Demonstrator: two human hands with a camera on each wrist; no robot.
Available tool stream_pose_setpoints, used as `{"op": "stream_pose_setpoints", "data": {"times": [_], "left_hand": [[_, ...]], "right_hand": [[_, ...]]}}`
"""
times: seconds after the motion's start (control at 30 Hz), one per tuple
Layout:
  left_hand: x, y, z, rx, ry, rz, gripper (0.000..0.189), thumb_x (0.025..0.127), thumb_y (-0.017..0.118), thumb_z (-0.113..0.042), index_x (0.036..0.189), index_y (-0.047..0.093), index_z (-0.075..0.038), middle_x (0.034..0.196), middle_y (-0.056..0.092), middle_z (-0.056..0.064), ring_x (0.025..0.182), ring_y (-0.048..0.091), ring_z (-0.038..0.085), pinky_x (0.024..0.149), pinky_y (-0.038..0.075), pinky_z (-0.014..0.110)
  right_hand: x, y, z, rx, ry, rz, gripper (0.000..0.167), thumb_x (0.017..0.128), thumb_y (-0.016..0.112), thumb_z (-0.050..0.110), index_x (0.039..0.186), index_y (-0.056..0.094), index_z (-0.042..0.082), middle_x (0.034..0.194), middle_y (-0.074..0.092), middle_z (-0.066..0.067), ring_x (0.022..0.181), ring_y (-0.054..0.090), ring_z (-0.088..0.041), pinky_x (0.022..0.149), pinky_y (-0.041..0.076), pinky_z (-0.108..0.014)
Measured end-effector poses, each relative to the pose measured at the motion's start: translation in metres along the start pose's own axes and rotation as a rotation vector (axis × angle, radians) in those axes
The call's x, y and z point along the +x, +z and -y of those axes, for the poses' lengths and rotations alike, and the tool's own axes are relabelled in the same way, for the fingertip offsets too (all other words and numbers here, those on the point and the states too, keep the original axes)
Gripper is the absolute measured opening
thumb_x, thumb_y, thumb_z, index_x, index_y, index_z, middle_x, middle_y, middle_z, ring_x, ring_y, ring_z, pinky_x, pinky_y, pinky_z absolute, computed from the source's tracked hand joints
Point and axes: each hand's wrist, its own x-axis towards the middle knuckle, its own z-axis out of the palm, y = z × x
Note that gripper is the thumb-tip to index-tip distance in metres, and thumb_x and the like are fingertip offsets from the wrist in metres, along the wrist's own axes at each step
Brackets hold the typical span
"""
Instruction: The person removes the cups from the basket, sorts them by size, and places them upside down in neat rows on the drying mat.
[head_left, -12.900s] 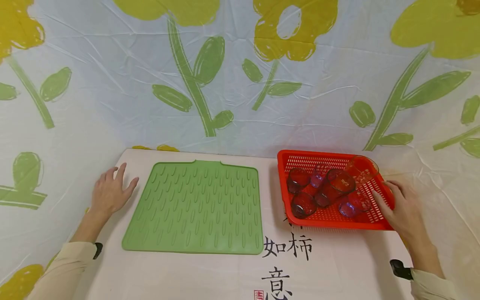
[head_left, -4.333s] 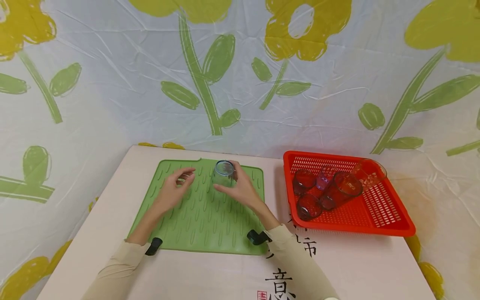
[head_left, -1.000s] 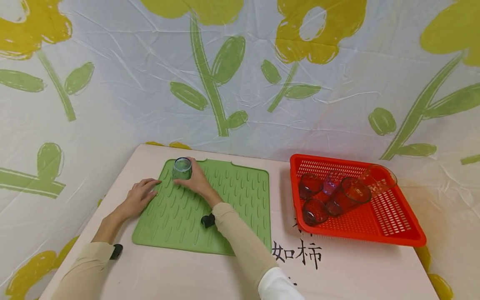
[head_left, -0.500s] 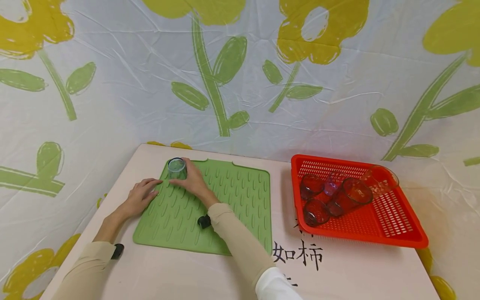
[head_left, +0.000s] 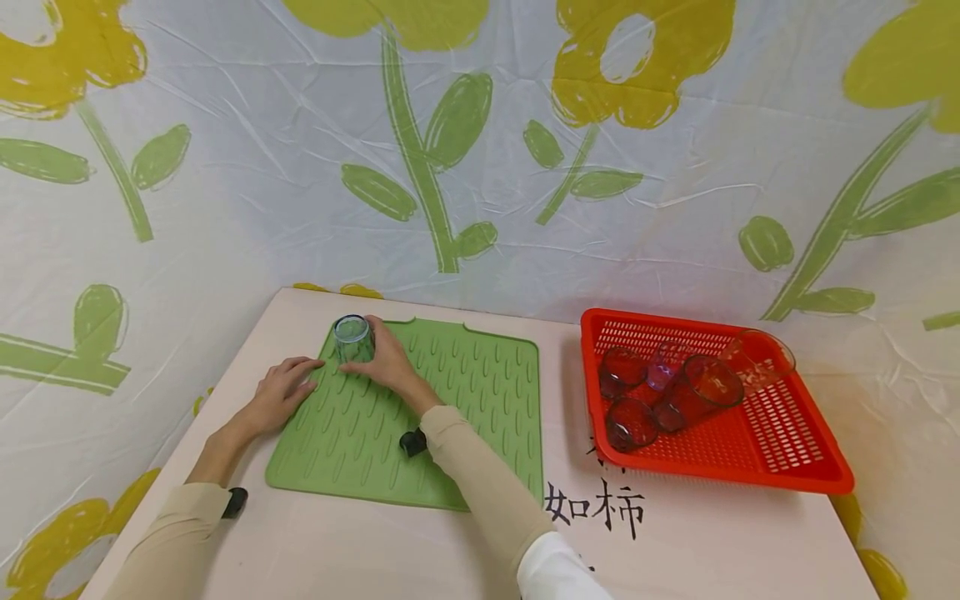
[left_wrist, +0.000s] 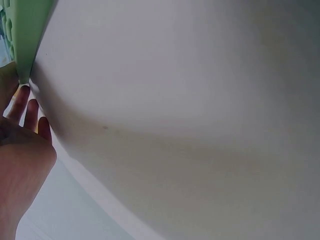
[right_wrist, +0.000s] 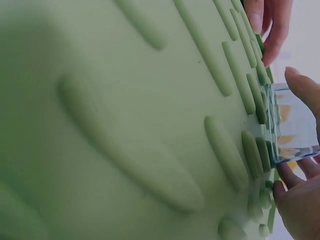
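My right hand (head_left: 384, 358) grips a clear bluish drinking glass (head_left: 354, 337), thumb on the near side and fingers round the back. The glass stands at the back left corner of the green ridged mat (head_left: 450, 417). In the right wrist view, one end of the glass (right_wrist: 295, 125) meets the mat's surface, with thumb and fingers on opposite sides. My left hand (head_left: 279, 396) rests at the mat's left edge, fingers extended. The left wrist view has those fingers beside the mat's rim (left_wrist: 27, 45); whether any reach under it is hidden.
A red plastic basket (head_left: 813, 417) on the table's right side holds several drinking glasses (head_left: 697, 392), some lying tilted. One glass (head_left: 761, 358) leans over the basket's back right rim. Behind the table (head_left: 337, 550) hangs a flower-printed cloth (head_left: 660, 217).
A glass has left the basket, and my right hand has carried it left to the mat's back left corner. My left hand has come to the mat's left edge. Lately both barely move.
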Motion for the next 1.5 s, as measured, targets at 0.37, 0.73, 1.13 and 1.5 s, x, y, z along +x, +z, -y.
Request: {"op": "stream_pose_setpoints", "data": {"times": [0.37, 0.73, 1.13, 1.5], "left_hand": [[-0.001, -0.001, -0.002, -0.018, -0.019, 0.018, 0.038, 0.105, 0.055, -0.005, 0.142, 0.051, 0.004, 0.143, 0.043, 0.032, 0.125, 0.038, 0.056, 0.098, 0.025, 0.073], [-0.001, 0.000, -0.002, -0.003, -0.005, -0.001, 0.038, 0.105, 0.056, -0.005, 0.141, 0.052, 0.004, 0.141, 0.044, 0.034, 0.123, 0.039, 0.057, 0.095, 0.028, 0.073], [-0.002, 0.001, -0.004, 0.020, 0.027, -0.028, 0.037, 0.103, 0.059, -0.003, 0.138, 0.053, 0.006, 0.137, 0.047, 0.035, 0.118, 0.041, 0.057, 0.089, 0.031, 0.071], [-0.001, 0.002, -0.003, 0.008, 0.004, -0.010, 0.037, 0.104, 0.058, -0.004, 0.140, 0.053, 0.004, 0.139, 0.045, 0.034, 0.120, 0.040, 0.056, 0.091, 0.029, 0.071]], "right_hand": [[-0.020, -0.020, 0.003, 0.008, 0.010, 0.065, 0.100, 0.089, 0.083, 0.031, 0.163, 0.020, 0.006, 0.161, 0.033, -0.015, 0.147, 0.037, -0.027, 0.115, 0.039, -0.040], [-0.043, -0.041, 0.002, 0.017, -0.040, 0.088, 0.075, 0.099, 0.072, 0.027, 0.158, 0.032, 0.004, 0.158, 0.038, -0.015, 0.143, 0.042, -0.031, 0.112, 0.042, -0.039], [-0.076, -0.071, -0.004, 0.012, -0.135, 0.045, 0.049, 0.100, 0.071, 0.023, 0.141, 0.055, 0.001, 0.142, 0.054, -0.014, 0.132, 0.053, -0.035, 0.110, 0.045, -0.045], [-0.113, -0.108, 0.011, 0.016, -0.196, -0.023, 0.039, 0.099, 0.071, 0.022, 0.134, 0.062, 0.005, 0.133, 0.062, -0.008, 0.125, 0.057, -0.024, 0.109, 0.044, -0.037]]}}
